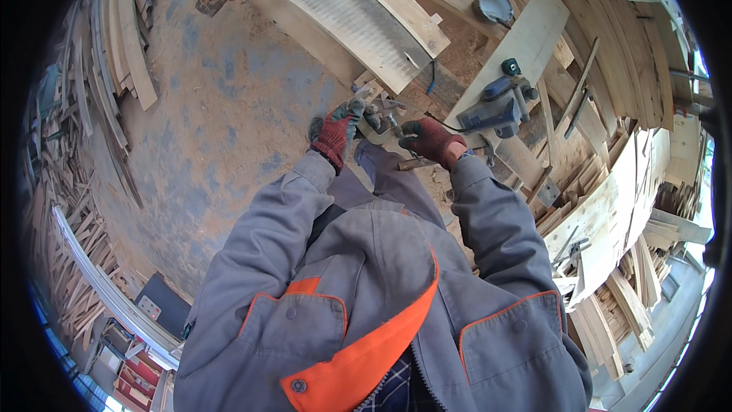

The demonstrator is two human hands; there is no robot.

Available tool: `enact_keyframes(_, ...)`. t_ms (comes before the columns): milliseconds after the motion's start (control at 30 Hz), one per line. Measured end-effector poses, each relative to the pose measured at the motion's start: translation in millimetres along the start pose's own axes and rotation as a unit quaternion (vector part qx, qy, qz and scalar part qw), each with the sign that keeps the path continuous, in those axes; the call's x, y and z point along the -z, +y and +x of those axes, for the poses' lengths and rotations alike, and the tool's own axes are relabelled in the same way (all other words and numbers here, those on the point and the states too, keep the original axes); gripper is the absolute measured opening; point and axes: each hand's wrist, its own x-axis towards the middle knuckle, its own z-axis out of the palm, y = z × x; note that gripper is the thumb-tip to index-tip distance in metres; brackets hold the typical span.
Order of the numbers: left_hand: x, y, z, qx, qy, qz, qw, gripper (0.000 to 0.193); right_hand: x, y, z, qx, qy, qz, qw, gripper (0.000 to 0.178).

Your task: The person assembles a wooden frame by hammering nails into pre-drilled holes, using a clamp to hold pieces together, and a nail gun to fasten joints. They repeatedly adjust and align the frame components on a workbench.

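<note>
My left hand (336, 131), in a red work glove with dark grey-green fingers, is closed beside the near end of a long pale board (408, 69). What its fingers grip is too small to make out. My right hand (431, 140), gloved alike, is curled with its fingertips at a small metal piece (393, 123) between the two hands; its kind is unclear. Just below the right hand lies a thin brown bar (415, 162). To the right, a blue and grey power tool (496, 109) rests on a pale plank (526, 38).
A round tin (494, 8) stands among boards beyond the power tool. Piles of wood strips (84, 107) line the left side. Stacked sheets and planks (610, 214) fill the right. The dusty floor (221, 99) shows between, at left of my hands.
</note>
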Motion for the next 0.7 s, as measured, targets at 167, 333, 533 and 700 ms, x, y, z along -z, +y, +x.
enact_keyframes(167, 7.9, -6.3, 6.8, -0.008, -0.005, 0.011, 1.0, 0.038, 4.8, -4.1, 0.8, -0.119, -0.043, -0.129, 0.984, 0.04)
enact_keyframes(333, 5.7, -8.0, 10.8, -0.008, 0.0, -0.001, 1.0, 0.037, 1.3, -4.0, -0.1, -0.036, -0.036, -0.051, 0.997, 0.04)
enact_keyframes(533, -0.4, -2.9, 7.7, -0.017, -0.029, 0.004, 0.999, 0.037, 3.2, -5.2, 1.4, -0.038, -0.029, -0.022, 0.999, 0.043)
enact_keyframes(700, -1.3, -3.0, 9.8, 0.012, -0.014, 0.026, 0.999, 0.038, 3.8, -8.5, 1.7, -0.066, -0.049, -0.118, 0.99, 0.037)
